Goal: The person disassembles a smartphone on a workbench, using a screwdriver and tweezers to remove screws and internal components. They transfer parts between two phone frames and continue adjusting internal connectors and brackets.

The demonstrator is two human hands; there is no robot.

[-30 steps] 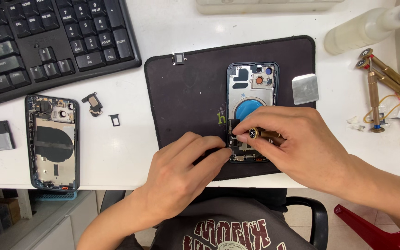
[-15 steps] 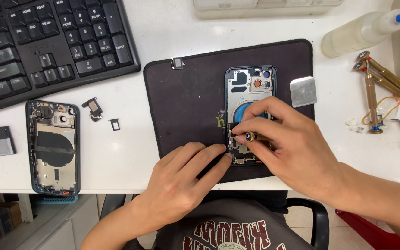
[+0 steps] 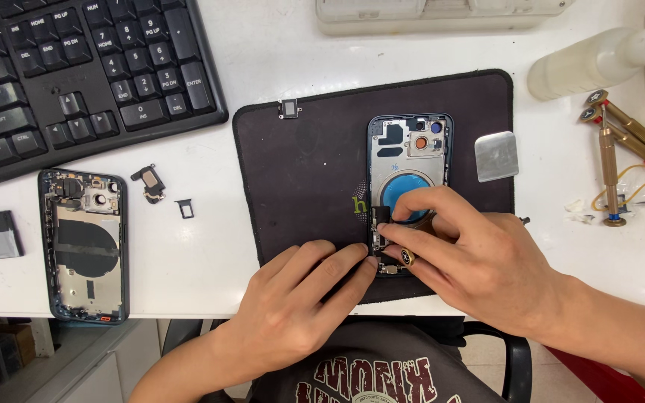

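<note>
Dark mat (image 3: 300, 186) carries an opened phone housing (image 3: 409, 160) on the white tabletop (image 3: 263, 67); nearest, the left hand (image 3: 293, 306) lies flat, fingertips pressed to the housing's lower edge, its grip spread and clasping nothing; the right hand (image 3: 472, 261) has its grip pinched together on a brass-tipped screwdriver (image 3: 406, 257) at the housing's lower part; a second gutted phone (image 3: 83, 242) lies well left; farther off sit a metal plate (image 3: 496, 156) and black keyboard (image 3: 76, 75).
</note>
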